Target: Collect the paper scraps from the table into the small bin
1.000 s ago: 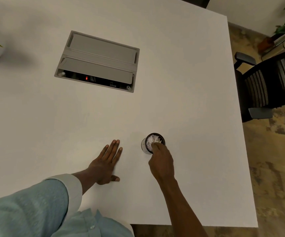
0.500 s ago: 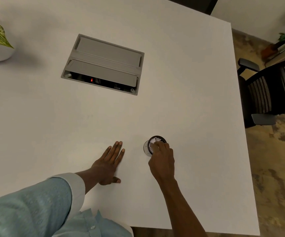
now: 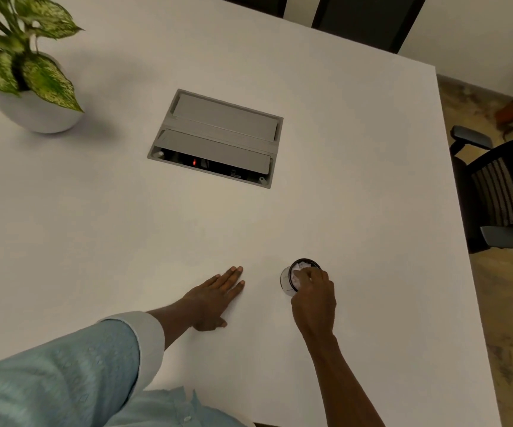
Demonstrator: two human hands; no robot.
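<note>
Plainly the scraps (image 3: 304, 267) are light, soft and crushable (crumpled white paper), best pinched loosely from above. They sit in the bin (image 3: 286, 282), at 3 o'clock from the left hand (image 3: 215, 295), which lies flat on the table (image 3: 357, 180), fingers straight and together. The right hand (image 3: 313, 298) curls its fingers onto them; whether it pinches them I cannot tell. Hands and bin lie as they did half a second ago.

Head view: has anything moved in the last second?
Almost nothing moved. The right hand stays over the small clear black-rimmed bin, touching the white paper scraps inside; nothing visibly taken or released. The left hand stays flat on the white table. Only the camera tipped up, showing more of the potted plant.
</note>
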